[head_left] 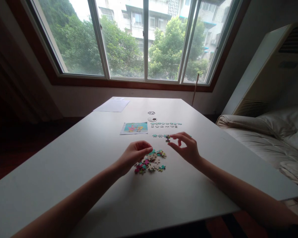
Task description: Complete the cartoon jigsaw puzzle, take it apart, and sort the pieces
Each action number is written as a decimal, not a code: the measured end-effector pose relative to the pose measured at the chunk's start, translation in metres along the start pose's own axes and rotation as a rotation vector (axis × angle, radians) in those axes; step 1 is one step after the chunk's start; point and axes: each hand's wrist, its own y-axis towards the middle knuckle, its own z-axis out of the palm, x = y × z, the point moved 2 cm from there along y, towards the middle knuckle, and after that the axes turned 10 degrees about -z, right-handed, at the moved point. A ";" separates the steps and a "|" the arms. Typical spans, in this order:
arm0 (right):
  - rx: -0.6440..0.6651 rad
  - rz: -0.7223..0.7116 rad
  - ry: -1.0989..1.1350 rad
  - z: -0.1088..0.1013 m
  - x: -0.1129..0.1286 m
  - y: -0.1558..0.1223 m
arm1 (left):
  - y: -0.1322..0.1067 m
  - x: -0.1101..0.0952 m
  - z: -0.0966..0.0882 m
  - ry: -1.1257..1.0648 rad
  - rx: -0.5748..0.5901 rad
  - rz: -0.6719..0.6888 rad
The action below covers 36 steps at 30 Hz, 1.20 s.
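Observation:
My right hand (187, 147) pinches a dark jigsaw puzzle piece (168, 139) between thumb and fingertips, holding it up over the table. My left hand (136, 153) is closed, thumb against curled fingers, at the upper left of a loose pile of puzzle pieces (152, 167). Whether a piece sits in its fingertips is hidden. The pile mixes pink, teal, yellow and plain tan backs. Beyond the right hand's piece lies a short row of teal pieces (160, 136), partly covered by that hand. Farther off are more rows of pieces (166, 124).
A small picture sheet (134, 128) with colourful cartoon figures lies left of the rows. Two round items (152, 119) rest behind it, and white paper (111, 105) lies at the far left of the white table (89, 148). A pale sofa (253, 132) stands on the right.

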 end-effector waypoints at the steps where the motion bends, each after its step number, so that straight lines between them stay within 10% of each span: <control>1: -0.021 0.019 -0.015 -0.004 -0.004 0.000 | 0.001 -0.001 -0.005 0.104 -0.039 0.057; 11: -0.031 0.015 -0.133 -0.020 -0.018 -0.002 | 0.001 -0.005 -0.021 0.997 -0.243 0.488; 36: 0.003 -0.018 -0.180 -0.023 -0.019 0.000 | 0.001 -0.005 -0.023 1.148 -0.215 0.500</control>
